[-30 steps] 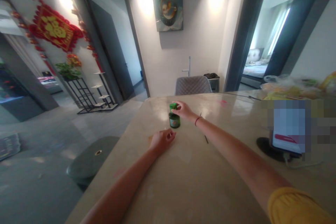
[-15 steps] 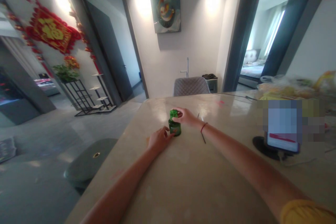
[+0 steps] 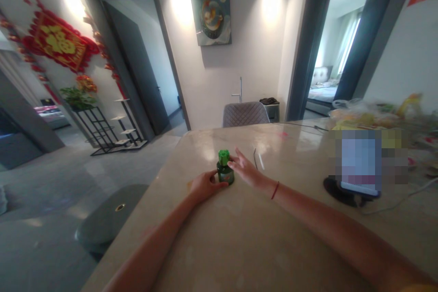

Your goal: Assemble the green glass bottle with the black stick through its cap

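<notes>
right hand lets go of the green cap, left hand closes on the jar

since a second ago the right hand (image 3: 247, 169) has come off the light green cap and now sits just beside it with its fingers spread and holding nothing, while the left hand (image 3: 204, 185), which lay apart on the table, has moved in and wrapped its fingers around the base of the small green jar (image 3: 225, 172).

the jar stands upright near the middle of the frame, on the pale stone table (image 3: 246, 237), with its light green cap (image 3: 223, 156) on top. the left fingers curl against the jar's lower left side; the thumb looks pressed to the glass, though the blur hides how firm the hold is. the right fingertips are close to the jar's right shoulder, touching or nearly so; i cannot tell which.

just right of the right hand lie a thin dark cord (image 3: 254, 159) and a small white stick (image 3: 261, 161). further right, a phone on a round black stand (image 3: 337, 189). at the far table edge, a grey chair back (image 3: 245, 114).

what could go wrong: whether the cap is seated i cannot tell, and a one-handed hold low on the jar could let it tip. the right hand could knock the stick away.
</notes>
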`<state>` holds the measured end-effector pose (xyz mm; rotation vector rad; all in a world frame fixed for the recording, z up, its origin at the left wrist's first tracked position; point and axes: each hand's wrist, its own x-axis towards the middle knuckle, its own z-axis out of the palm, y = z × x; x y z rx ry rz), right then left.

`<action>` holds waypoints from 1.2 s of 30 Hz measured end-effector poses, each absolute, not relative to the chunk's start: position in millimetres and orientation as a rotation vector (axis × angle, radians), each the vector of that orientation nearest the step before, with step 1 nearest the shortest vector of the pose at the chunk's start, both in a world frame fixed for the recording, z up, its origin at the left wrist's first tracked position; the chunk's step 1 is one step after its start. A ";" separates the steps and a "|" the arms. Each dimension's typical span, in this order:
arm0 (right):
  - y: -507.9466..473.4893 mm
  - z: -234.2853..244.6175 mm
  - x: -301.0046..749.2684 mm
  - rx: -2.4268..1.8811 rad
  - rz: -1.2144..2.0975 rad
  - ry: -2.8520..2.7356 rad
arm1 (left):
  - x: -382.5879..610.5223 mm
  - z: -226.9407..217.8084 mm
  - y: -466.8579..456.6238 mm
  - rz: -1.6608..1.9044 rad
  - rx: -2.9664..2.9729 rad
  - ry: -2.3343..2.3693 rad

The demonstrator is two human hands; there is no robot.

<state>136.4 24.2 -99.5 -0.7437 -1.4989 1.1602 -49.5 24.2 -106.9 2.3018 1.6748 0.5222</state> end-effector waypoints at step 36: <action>30.9 -83.2 167.6 -0.957 1.104 -1.514 | -46.9 -106.8 24.6 0.540 2.215 1.668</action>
